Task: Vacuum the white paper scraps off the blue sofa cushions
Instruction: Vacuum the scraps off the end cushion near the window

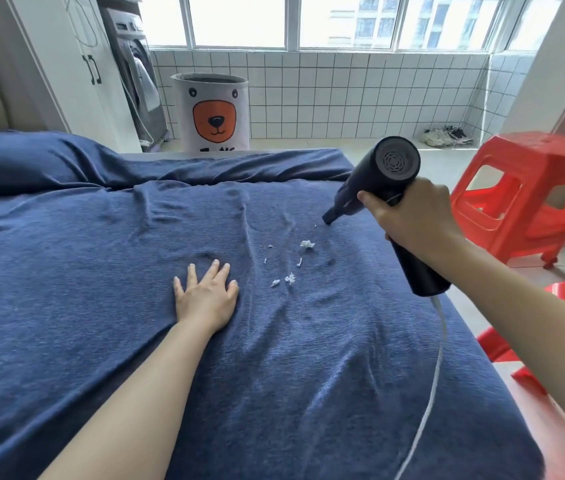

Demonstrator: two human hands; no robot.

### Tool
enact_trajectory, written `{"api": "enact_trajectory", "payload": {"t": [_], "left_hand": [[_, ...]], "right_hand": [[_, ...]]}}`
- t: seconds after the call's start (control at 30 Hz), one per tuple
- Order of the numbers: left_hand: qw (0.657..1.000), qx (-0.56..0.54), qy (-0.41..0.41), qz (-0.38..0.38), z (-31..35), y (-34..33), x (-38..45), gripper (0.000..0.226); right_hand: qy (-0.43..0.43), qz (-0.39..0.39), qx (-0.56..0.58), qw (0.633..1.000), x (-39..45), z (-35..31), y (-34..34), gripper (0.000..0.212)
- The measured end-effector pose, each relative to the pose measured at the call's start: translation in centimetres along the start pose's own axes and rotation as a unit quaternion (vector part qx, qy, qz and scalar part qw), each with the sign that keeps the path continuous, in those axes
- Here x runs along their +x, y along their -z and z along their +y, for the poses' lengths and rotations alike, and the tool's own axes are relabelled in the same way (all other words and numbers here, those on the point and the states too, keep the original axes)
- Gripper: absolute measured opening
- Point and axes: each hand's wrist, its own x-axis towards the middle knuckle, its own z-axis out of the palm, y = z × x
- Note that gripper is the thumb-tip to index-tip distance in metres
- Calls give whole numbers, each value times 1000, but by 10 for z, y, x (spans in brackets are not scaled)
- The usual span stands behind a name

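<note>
The right grip (412, 216) is closed around the handheld vacuum (383, 178); the left grip (206, 296) lies flat and empty on the blue cushion (101, 271). The paper scraps (307, 244) are judged featherlight, easily scattered.

head view, looking down, close over sofa (274, 341)
</note>
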Motion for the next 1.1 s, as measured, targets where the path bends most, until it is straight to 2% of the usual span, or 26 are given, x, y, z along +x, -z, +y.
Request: {"api": "enact_trajectory", "payload": {"t": [0.13,0.47,0.6,0.83,1.1], "left_hand": [[1000,-6,-20,3,0,1,-8,51],[998,-17,-64,-8,-5,8,-21,52],[997,-15,-78,-16,-9,11,-25,52],[994,-6,-106,-36,-17,14,-30,53],[992,-14,-121,-37,-24,13,-29,53]], "right_hand": [[-7,-26,30,999,-14,-13,13,43],[16,-57,9,998,-56,-41,46,43],[-3,-66,49,997,-65,-52,56,42],[-9,-60,103,993,-64,-68,33,36],[-7,-76,87,993,-62,-80,13,40]]}}
